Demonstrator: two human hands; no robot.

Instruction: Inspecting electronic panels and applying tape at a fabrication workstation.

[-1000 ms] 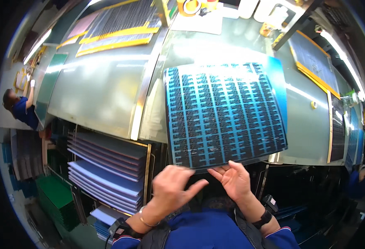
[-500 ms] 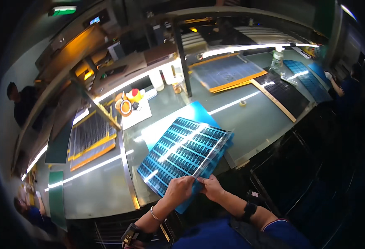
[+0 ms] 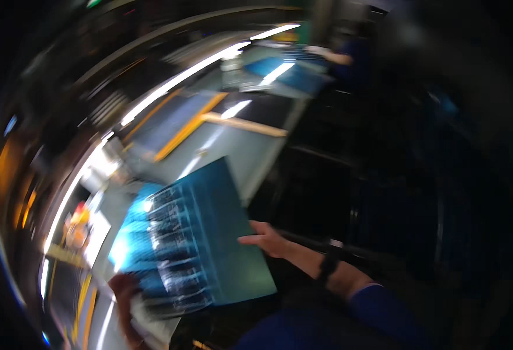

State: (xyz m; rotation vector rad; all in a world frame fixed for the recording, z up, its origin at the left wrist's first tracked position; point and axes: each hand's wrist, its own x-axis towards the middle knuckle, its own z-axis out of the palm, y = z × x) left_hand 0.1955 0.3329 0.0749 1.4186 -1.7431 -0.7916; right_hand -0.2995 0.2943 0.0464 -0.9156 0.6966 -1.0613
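Observation:
Between my hands is a blue sheet [image 3: 230,245], held up off the bench and tilted. Clear glossy film with dark rows [image 3: 178,251] covers its left part, while the right part is plain blue-green. My right hand [image 3: 266,238] pinches the right edge, thumb on the front face and the other fingers partly behind. At the lower left corner, my left hand [image 3: 125,286] is smeared by motion; it appears to grip the edge, though its fingers are not distinct.
Beyond the sheet, the grey bench [image 3: 242,146] holds an orange-edged dark panel [image 3: 175,125], a wooden strip [image 3: 245,123] and a black sheet [image 3: 262,109]. Blue sheets [image 3: 288,73] lie near another person's arm [image 3: 335,56]. A white board [image 3: 98,236] with small items lies at left.
The view has swung right and blurred. My hands, close together before at the near edge, are now far apart on opposite sides of the sheet. More of its plain part shows.

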